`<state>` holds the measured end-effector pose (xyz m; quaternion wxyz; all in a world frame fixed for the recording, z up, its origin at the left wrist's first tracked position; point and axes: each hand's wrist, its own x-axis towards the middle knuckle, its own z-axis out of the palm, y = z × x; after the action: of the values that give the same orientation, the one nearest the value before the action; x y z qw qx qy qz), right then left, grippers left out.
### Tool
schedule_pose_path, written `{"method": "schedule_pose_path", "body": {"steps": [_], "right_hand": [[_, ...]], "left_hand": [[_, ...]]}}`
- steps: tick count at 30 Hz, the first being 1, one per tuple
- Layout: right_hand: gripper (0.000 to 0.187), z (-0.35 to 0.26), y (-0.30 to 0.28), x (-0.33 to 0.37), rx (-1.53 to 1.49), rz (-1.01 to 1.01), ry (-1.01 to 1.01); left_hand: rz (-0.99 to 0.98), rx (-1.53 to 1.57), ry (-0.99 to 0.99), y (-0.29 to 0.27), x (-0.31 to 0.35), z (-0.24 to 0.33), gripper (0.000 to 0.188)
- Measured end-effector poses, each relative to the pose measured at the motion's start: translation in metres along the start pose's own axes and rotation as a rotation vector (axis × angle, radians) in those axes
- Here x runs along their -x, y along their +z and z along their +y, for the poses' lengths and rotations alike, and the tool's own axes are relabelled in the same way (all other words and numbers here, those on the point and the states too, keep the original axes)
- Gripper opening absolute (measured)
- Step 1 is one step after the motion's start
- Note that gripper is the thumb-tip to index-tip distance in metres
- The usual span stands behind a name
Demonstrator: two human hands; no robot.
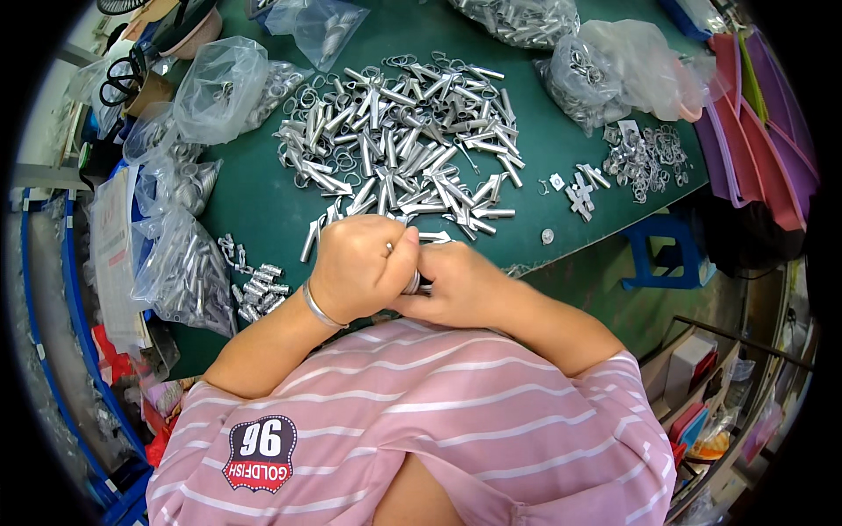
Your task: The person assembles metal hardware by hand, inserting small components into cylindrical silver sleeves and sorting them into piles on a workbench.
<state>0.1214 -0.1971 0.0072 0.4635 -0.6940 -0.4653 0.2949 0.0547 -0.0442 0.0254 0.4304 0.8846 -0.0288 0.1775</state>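
Note:
My left hand (358, 267), with a bangle at its wrist, is closed and pressed against my right hand (460, 282) at the table's near edge. Between them shows a curved bit of a small silvery metal part (413, 282); the fingers cover most of it. My right hand is closed too, its thumb side against the left. Just beyond both hands spreads a heap of metal tube-shaped pieces and rings (403, 140) on the green table (553, 158).
Clear bags of metal parts stand at the left (189, 272) and far right (583, 79). Short metal fittings (260, 289) lie left of my hands, and a pile of small metal loops (649, 158) lies right. A blue stool (667, 254) stands beside the table.

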Motion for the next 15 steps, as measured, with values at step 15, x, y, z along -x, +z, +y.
{"method": "schedule_pose_path", "body": {"steps": [15], "right_hand": [[0.015, 0.054, -0.072, -0.031, 0.779, 0.368, 0.330]], "left_hand": [[0.053, 0.755, -0.485, -0.007, 0.000, 0.004, 0.044]]}}
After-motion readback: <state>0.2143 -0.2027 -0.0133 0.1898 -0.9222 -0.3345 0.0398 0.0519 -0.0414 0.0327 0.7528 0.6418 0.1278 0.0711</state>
